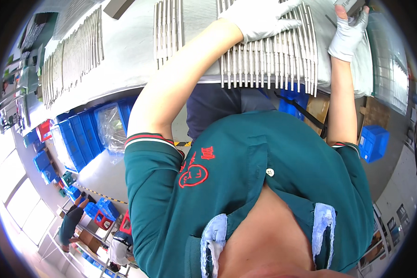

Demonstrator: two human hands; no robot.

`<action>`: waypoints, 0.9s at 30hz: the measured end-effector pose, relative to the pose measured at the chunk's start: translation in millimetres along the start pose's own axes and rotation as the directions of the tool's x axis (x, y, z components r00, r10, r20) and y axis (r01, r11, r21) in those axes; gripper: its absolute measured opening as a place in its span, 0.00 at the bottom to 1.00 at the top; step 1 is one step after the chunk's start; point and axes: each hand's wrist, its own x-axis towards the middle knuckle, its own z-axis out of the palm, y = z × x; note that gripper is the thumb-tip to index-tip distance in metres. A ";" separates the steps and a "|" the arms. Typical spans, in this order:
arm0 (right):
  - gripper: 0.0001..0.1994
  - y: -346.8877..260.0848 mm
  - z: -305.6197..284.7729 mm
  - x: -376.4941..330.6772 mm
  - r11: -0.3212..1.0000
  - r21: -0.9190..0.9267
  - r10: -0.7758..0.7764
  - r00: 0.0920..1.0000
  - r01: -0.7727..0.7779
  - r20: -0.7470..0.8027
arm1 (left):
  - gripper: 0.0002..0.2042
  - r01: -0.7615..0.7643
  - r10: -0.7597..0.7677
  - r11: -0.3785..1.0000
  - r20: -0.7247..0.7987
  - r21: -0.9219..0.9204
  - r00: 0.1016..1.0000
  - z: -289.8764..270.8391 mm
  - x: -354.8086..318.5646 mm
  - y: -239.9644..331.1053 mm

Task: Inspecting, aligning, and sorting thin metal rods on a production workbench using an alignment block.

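Note:
My left hand (264, 19), in a white glove, lies with fingers spread over a row of slim silvery metal rods (268, 65). The rods sit side by side, their near ends at the table's front edge. My right hand (348, 39), in a glove that leaves the thumb tip and a fingertip bare, grips a small grey block with a printed pale face (352, 5). The block is partly cut off by the top of the view, so its kind cannot be told. A narrower group of rods (168, 32) lies left of my left hand.
More rods (74, 60) are lined up on the far left of the pale-covered table (125, 60). A dark block (117, 7) lies at the back. Blue crates (81, 139) stand below on the left, a blue bin (374, 142) on the right. Other people (72, 222) are farther off.

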 end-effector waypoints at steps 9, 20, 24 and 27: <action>0.42 7.3 -9.9 1.1 0.997 0.056 -0.048 0.995 0.054 -0.092 | 0.28 0.125 -0.142 0.986 0.153 0.115 0.978 -19.4 -35.3 -22.9; 0.45 -10.2 0.8 -3.4 0.988 0.010 -0.152 0.987 0.153 -0.045 | 0.26 -0.124 0.138 0.985 0.120 -0.120 0.983 8.9 35.9 45.5; 0.42 -12.2 -5.0 -2.1 0.991 0.133 0.012 0.992 0.005 -0.128 | 0.25 -0.077 0.083 0.973 0.019 -0.219 0.996 32.6 51.7 57.6; 0.43 -11.3 -5.9 -3.5 0.992 0.127 0.019 0.988 0.001 -0.150 | 0.24 -0.092 0.105 0.979 0.067 -0.181 0.992 29.9 43.1 52.8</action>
